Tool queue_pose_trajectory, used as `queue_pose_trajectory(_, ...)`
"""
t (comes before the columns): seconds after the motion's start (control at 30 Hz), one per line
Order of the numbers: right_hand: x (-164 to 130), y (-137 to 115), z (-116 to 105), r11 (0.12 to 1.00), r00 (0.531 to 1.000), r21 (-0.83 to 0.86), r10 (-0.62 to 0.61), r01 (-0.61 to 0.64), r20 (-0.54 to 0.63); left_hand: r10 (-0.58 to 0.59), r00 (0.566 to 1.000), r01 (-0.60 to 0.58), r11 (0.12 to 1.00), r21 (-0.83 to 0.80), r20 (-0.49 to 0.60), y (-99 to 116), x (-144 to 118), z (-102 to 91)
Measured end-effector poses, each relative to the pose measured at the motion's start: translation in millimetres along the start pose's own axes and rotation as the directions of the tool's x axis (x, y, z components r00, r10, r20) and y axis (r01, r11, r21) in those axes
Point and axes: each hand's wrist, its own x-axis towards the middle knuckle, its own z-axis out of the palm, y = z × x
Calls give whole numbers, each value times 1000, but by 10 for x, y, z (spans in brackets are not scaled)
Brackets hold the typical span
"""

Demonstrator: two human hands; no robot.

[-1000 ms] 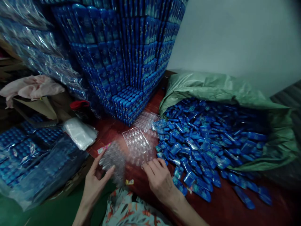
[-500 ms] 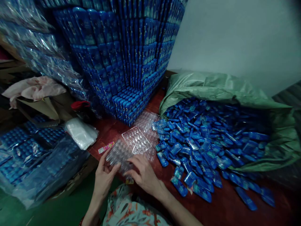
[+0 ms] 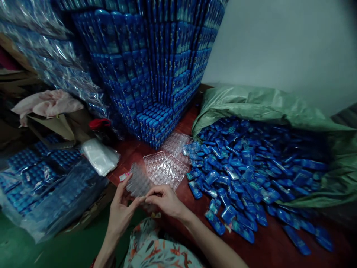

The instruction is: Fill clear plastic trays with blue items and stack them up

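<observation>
Between my two hands is a clear plastic blister tray (image 3: 139,180) with rows of small pockets, blurred by motion. My left hand (image 3: 122,199) grips its left and near edges, thumb reaching toward the right. My right hand (image 3: 166,201) pinches its near right edge, the fingertips close to my left thumb. Just beyond, another clear tray (image 3: 164,169) lies on the red table (image 3: 128,150), partly over more clear trays (image 3: 177,144). A small pink and white label (image 3: 124,176) lies left of the held tray.
Loose blue packs (image 3: 231,171) spill from a green sack (image 3: 267,97) on the right. Tall stacks of blue packs (image 3: 122,70) rise behind the trays. Left are clear plastic bags (image 3: 100,156), a red-topped object (image 3: 99,124) and wrapped blue packs (image 3: 47,190).
The held tray has tilted more upright, and my right hand has shifted to its near edge, close to my left thumb. The tray on the table now shows more fully. The view has shifted slightly.
</observation>
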Motion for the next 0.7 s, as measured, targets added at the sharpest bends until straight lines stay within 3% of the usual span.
queue_pose_trajectory(0.13,15,-96,39,952,975,-236,-213,193,-63,56,996,-54,998,32,-71,98,5,-45)
queue_pose_trajectory(0.23,33,-136,3,831,898,-453,-420,321,-133,94,984,-91,995,29,-152,194,16,-89)
queue_pose_trajectory(0.3,73,-125,-87,627,797,-679,-596,383,-101,94,968,-92,996,19,-231,241,39,-129)
queue_pose_trajectory(0.37,139,-82,-230,304,717,-874,-693,378,69,64,954,-70,997,-12,-291,262,71,-170)
queue_pose_trajectory(0.4,177,-49,-316,134,706,-924,-687,359,175,46,949,-58,998,-29,-312,262,87,-187)
queue_pose_trajectory(0.47,252,36,-494,-129,728,-939,-600,320,331,21,943,-41,998,-55,-332,245,111,-204)
queue_pose_trajectory(0.53,304,140,-651,-256,762,-918,-514,302,394,11,945,-35,997,-65,-328,214,119,-191)
queue_pose_trajectory(0.63,306,284,-791,-290,805,-920,-460,262,375,18,954,-43,996,-77,-300,149,101,-123)
queue_pose_trajectory(0.7,254,330,-797,-230,828,-952,-479,202,292,18,962,-42,996,-83,-271,94,80,-66)
